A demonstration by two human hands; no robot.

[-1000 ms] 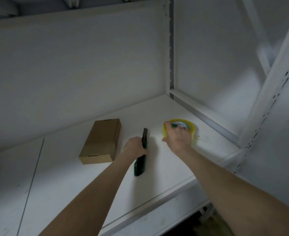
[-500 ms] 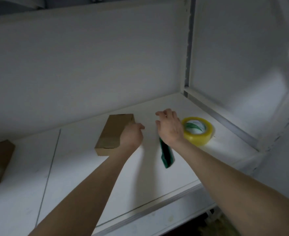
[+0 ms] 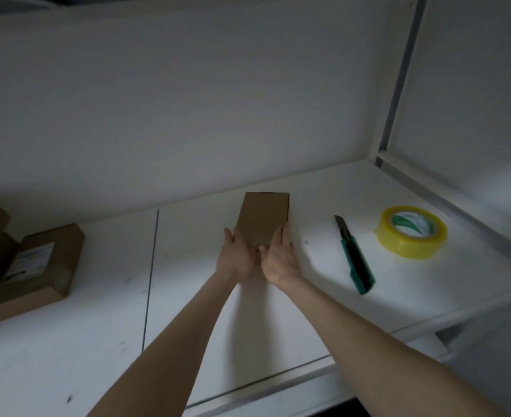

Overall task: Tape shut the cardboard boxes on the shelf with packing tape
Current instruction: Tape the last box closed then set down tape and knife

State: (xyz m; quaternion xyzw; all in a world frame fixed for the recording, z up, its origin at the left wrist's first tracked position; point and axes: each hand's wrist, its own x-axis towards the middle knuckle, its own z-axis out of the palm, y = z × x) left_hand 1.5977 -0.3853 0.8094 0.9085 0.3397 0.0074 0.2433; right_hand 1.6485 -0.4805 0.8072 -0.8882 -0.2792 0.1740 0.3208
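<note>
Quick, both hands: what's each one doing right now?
Left hand: open, straight fingers against the left side of the small brown cardboard box.
Right hand: open, straight fingers against its right side.

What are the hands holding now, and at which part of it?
The small cardboard box: left hand and right hand press its near end, one on each side.

One view: wide-angle camera on the person's head, above the near edge of the white shelf. Faced forward and down toward the back panel. Close in; far right corner post within frame.
</note>
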